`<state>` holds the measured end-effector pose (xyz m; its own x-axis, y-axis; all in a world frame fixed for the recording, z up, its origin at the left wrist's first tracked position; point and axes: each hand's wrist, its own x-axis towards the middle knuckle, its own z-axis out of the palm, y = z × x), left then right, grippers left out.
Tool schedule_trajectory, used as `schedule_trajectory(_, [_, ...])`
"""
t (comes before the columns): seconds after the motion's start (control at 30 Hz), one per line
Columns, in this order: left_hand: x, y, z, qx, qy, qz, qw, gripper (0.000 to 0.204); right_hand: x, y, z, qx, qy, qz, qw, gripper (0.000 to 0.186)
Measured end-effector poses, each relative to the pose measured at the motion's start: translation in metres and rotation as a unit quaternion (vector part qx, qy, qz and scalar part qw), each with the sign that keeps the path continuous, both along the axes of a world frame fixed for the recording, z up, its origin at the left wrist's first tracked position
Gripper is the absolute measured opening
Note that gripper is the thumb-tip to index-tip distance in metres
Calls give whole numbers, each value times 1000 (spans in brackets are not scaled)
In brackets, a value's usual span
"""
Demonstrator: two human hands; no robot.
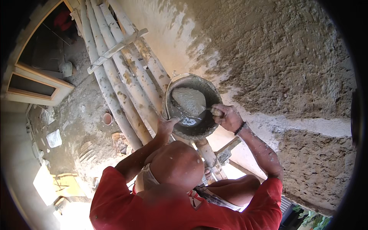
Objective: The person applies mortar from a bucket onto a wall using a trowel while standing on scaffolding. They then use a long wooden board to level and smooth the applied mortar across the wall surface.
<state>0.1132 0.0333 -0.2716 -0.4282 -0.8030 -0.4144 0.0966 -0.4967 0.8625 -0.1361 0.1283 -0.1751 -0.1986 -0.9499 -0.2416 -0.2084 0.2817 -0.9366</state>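
My left hand (166,124) grips the near left rim of a grey, mortar-crusted bucket (207,126) with a wire handle. My right hand (228,117), with a dark beaded bracelet on the wrist, is closed round the stubby handle of a trowel (216,111). The trowel's blade is inside the bucket, under a mound of wet grey mortar (188,99). More watery mix lies low in the bucket. The bucket is above several pale, spattered wooden poles (103,76); I cannot tell what supports it. My bare knees show below it.
A crossbar (117,50) spans the poles. A rough, part-plastered wall (276,46) fills the right. Below at left are a dirty floor (88,130), a small terracotta-coloured round object (107,118) and an open framed door (38,86). A person in red (61,21) is partly visible beyond.
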Motion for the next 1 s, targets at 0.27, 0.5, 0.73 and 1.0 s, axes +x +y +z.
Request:
schedule_trajectory(0.27, [10, 0, -7, 91, 11, -154, 984, 18, -26, 16, 39, -24, 255, 93, 962, 33])
schedule_trajectory(0.5, [-13, -25, 30, 78, -8, -33, 996, 35, -22, -10, 242, 6, 366, 119, 923, 46])
schedule_trajectory(0.73, [7, -37, 178, 71, -72, -23, 995, 29, -8, -30, 469, 5, 345, 182, 921, 32])
schedule_trajectory(1.0, [34, -39, 312, 81, -5, 46, 996, 32, -105, -16, 638, -150, 527, -229, 805, 28])
